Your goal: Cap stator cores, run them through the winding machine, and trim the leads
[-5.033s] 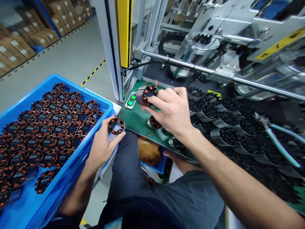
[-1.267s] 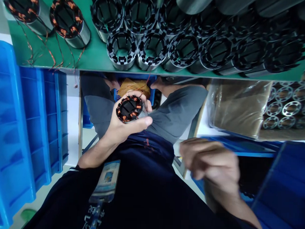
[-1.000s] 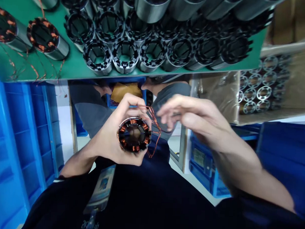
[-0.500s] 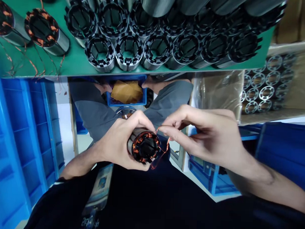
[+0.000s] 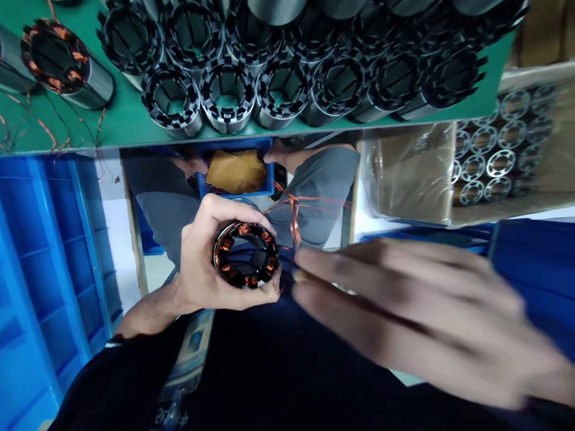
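My left hand (image 5: 198, 263) grips a wound stator (image 5: 246, 254), a short steel cylinder with copper coils inside, its open end facing me over my lap. Loose copper lead wires (image 5: 292, 219) stick up from its right side. My right hand (image 5: 407, 308) is large and blurred, close to the camera, with its fingers straight and their tips next to the stator's right edge. Nothing shows in that hand.
A green bench top (image 5: 130, 119) above my knees carries several bare black stator cores (image 5: 228, 100) and a wound stator (image 5: 61, 63) at left. Blue crates (image 5: 26, 269) stand at left, a small blue bin (image 5: 237, 173) under the bench, bagged metal rings (image 5: 497, 166) at right.
My right hand let go of the copper leads it pinched and swept toward the camera, fingers now straight. My left hand turned the stator so its open end faces me.
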A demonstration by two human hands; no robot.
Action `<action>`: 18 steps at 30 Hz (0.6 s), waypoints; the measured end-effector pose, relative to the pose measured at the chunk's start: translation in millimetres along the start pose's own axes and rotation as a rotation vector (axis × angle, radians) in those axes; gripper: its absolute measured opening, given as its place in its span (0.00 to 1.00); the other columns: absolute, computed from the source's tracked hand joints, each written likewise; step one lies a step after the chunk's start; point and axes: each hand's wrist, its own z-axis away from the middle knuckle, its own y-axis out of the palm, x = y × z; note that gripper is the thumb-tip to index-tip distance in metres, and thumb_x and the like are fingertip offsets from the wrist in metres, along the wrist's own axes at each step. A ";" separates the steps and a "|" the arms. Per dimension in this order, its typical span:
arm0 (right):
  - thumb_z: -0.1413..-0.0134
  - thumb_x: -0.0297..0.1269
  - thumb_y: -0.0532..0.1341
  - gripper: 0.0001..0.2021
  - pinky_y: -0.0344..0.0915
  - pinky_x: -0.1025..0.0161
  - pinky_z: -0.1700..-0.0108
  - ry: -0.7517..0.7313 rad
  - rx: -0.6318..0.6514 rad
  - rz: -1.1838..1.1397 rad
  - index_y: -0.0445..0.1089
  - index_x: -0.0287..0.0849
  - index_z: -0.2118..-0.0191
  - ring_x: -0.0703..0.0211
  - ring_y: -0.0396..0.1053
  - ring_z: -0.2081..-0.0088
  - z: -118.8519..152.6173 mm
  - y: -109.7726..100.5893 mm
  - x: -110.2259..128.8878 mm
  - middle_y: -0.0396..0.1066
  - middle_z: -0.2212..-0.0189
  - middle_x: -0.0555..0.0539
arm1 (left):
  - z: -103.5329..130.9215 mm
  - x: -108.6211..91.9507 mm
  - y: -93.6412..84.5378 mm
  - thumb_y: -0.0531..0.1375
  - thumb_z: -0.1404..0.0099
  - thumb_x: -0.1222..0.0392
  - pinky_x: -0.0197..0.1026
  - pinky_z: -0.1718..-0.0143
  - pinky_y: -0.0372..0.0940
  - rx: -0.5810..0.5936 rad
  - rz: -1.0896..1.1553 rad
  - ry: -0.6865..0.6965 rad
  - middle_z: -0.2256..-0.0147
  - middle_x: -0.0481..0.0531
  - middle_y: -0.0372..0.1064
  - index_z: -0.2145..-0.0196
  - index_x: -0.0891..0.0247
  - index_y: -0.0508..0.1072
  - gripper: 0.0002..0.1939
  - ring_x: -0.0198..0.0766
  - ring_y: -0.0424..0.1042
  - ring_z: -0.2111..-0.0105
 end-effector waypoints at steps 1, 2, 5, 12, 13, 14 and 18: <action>0.23 0.40 0.73 0.05 0.77 0.58 0.68 -0.158 0.047 0.088 0.87 0.61 0.49 0.59 0.82 0.65 -3.9 6.9 -1.0 0.91 0.50 0.54 | -2.6 -5.7 0.9 0.86 0.43 0.56 0.54 0.55 0.83 0.016 0.025 -0.034 0.50 0.55 0.84 0.37 0.52 0.78 0.39 0.51 0.87 0.56; 0.20 0.37 0.70 0.07 0.77 0.59 0.68 -0.307 0.098 0.198 0.87 0.58 0.48 0.60 0.82 0.66 -8.3 12.8 -3.8 0.91 0.47 0.53 | -4.7 -10.3 1.4 0.87 0.43 0.58 0.52 0.55 0.83 0.037 0.054 -0.067 0.50 0.54 0.84 0.38 0.53 0.77 0.39 0.49 0.87 0.56; 0.18 0.31 0.65 0.11 0.80 0.61 0.68 -0.532 0.160 0.461 0.87 0.52 0.50 0.60 0.83 0.67 -21.0 21.5 -15.2 0.90 0.45 0.48 | -6.5 -15.5 0.3 0.88 0.46 0.64 0.44 0.57 0.82 0.062 0.109 -0.151 0.52 0.51 0.84 0.41 0.54 0.75 0.41 0.43 0.86 0.58; 0.18 0.33 0.68 0.10 0.86 0.65 0.59 -0.544 0.144 0.431 0.87 0.52 0.54 0.60 0.88 0.60 -19.3 18.0 -28.1 0.91 0.49 0.50 | 5.6 1.4 1.2 0.90 0.46 0.54 0.38 0.57 0.82 -0.003 0.293 -0.155 0.53 0.49 0.84 0.42 0.54 0.74 0.42 0.38 0.86 0.58; 0.19 0.34 0.69 0.09 0.86 0.65 0.58 -0.480 0.139 0.411 0.87 0.53 0.54 0.60 0.89 0.60 -16.4 19.6 -33.4 0.91 0.48 0.51 | 6.9 3.8 2.1 0.89 0.43 0.53 0.37 0.60 0.81 -0.010 0.316 -0.143 0.53 0.49 0.84 0.41 0.53 0.73 0.40 0.38 0.85 0.60; 0.19 0.35 0.69 0.09 0.87 0.64 0.58 -0.415 0.132 0.383 0.87 0.53 0.54 0.59 0.89 0.59 -13.7 22.6 -41.0 0.91 0.48 0.51 | 7.8 6.3 3.0 0.88 0.41 0.53 0.37 0.63 0.79 -0.023 0.327 -0.124 0.54 0.49 0.84 0.41 0.53 0.72 0.39 0.37 0.84 0.62; 0.18 0.34 0.67 0.10 0.86 0.65 0.61 -0.387 0.033 0.233 0.87 0.50 0.54 0.59 0.90 0.61 -8.7 39.7 -86.3 0.92 0.53 0.50 | 8.7 19.8 4.0 0.87 0.40 0.51 0.40 0.60 0.80 -0.071 0.237 -0.083 0.55 0.50 0.84 0.42 0.54 0.73 0.37 0.37 0.83 0.64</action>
